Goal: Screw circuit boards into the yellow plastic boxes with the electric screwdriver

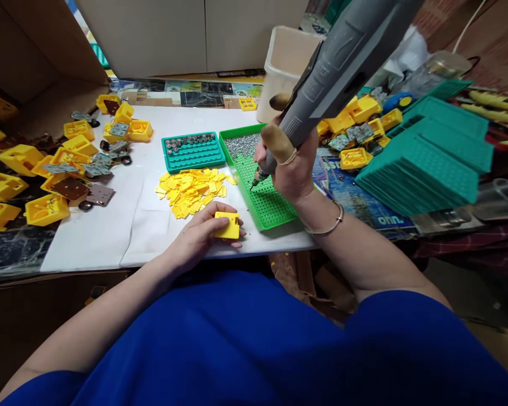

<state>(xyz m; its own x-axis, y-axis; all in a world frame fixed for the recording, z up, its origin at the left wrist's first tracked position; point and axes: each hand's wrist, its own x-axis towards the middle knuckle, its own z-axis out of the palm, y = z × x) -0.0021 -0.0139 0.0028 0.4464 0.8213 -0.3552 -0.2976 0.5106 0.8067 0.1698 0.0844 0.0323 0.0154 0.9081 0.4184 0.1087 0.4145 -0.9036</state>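
My left hand (207, 228) grips a small yellow plastic housing (228, 225) near the front edge of the white work surface, thumb on top. A grey electric screwdriver (322, 79) is held by my right hand (294, 163), its bit pointing down over the bright green perforated tray (265, 225). Tan finger cots cover some of the right fingers. Small silvery screws (243, 145) are heaped at the tray's far end. Just beyond my left hand lies a pile of flat yellow plastic pieces (190, 192).
A teal tray (190, 163) holds small metal parts in rows. Yellow housings with circuit boards (68, 163) crowd the left; more yellow housings (355, 158) lie right. A whitish bin (275, 70) stands behind the green tray. Stacked teal trays (423, 158) lean at right.
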